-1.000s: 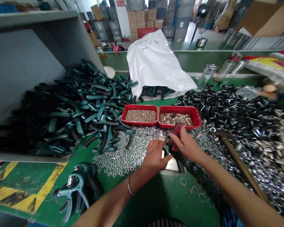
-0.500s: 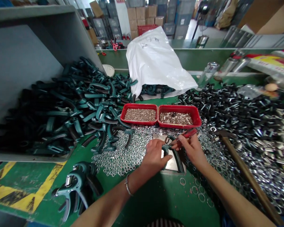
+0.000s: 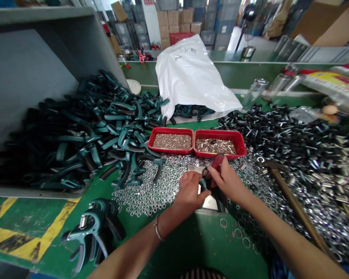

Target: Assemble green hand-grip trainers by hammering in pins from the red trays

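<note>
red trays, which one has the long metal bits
The right-hand red tray, just above the right hand: it holds elongated metal pieces, while the left red tray holds much smaller metal parts.

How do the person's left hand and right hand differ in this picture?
The left hand grips the teal spring hand gripper, while the right hand pinches a red-handled tool above it. The left wrist wears a metal bangle; the right wrist looks bare. Both hands are gloveless.

Red divided tray (image 3: 196,141) holds small metal parts; white plastic sack (image 3: 192,73) behind; hammer (image 3: 293,205) lies on loose washers (image 3: 331,221), right.
</note>
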`<action>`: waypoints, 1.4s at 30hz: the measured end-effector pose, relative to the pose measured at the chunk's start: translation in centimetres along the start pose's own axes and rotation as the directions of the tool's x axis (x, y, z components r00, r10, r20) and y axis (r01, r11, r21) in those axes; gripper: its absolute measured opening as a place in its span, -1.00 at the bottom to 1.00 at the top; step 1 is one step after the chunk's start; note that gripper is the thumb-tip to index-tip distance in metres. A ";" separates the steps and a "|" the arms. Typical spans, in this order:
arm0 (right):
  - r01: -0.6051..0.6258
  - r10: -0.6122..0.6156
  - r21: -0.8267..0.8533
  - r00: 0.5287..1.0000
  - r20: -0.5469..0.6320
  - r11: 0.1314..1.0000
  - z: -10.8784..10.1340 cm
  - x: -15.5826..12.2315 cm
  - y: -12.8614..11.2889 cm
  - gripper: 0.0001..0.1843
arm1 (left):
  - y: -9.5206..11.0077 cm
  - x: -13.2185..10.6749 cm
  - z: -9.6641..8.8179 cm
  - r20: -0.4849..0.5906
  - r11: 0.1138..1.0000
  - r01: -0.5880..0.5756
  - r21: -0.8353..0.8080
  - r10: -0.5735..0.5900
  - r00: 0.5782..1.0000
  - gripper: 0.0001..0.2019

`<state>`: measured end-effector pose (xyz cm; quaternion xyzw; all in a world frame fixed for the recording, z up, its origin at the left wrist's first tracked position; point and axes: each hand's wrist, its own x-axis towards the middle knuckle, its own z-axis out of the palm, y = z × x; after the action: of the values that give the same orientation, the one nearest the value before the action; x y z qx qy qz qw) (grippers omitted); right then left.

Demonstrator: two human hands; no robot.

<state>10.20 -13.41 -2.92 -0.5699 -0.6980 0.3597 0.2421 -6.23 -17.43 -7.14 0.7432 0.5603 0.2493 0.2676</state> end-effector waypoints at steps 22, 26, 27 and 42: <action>-0.141 0.088 -0.419 0.986 -0.144 0.897 -9.2 -3.3 7.3 -0.56 | -0.6 4.3 -4.7 -0.059 0.983 -0.049 0.175 0.061 0.996 -0.80; 0.284 -0.318 -0.427 0.948 -0.009 0.859 -7.8 1.2 1.8 -0.73 | -3.4 10.0 -10.0 -0.078 0.875 0.054 0.482 -0.019 0.997 -0.74; 0.360 -0.391 -0.460 0.920 0.029 0.812 -6.6 3.0 0.1 -0.72 | -4.2 11.4 -11.0 -0.045 0.809 0.127 0.574 -0.123 0.991 -0.74; 0.498 -0.413 -0.718 0.855 0.314 0.486 4.0 16.9 -5.0 -0.76 | -8.0 13.8 -11.2 -0.062 0.690 0.192 0.698 -0.209 0.976 -0.67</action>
<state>0.18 1.65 -2.73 -0.3925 -0.9190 -0.0280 0.0231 -15.89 -0.94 -3.39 0.7262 0.6872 -0.0205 -0.0017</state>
